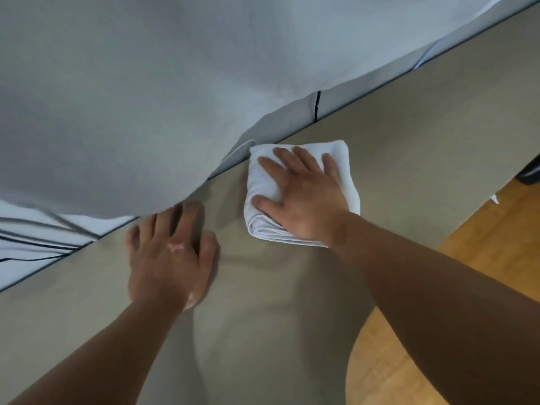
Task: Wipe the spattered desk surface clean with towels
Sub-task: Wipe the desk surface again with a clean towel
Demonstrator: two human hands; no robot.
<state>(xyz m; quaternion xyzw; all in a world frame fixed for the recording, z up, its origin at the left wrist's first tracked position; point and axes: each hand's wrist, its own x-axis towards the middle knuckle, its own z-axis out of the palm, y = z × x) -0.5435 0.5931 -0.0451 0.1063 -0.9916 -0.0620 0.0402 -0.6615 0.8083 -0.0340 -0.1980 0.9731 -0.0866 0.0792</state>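
A folded white towel (263, 182) lies on the beige-grey desk (409, 135) close to its far edge. My right hand (304, 194) presses flat on top of the towel, fingers spread and straight. My left hand (169, 252) rests flat on the bare desk to the left of the towel, fingers extended toward the far edge and slightly blurred. I can make out no spatter on the desk surface in this view.
A grey-white partition or wall (146, 97) rises directly behind the desk's far edge, with dark cables (43, 238) at the left. Wooden floor (496, 235) shows past the desk's right edge, and a dark object (530, 172) stands there.
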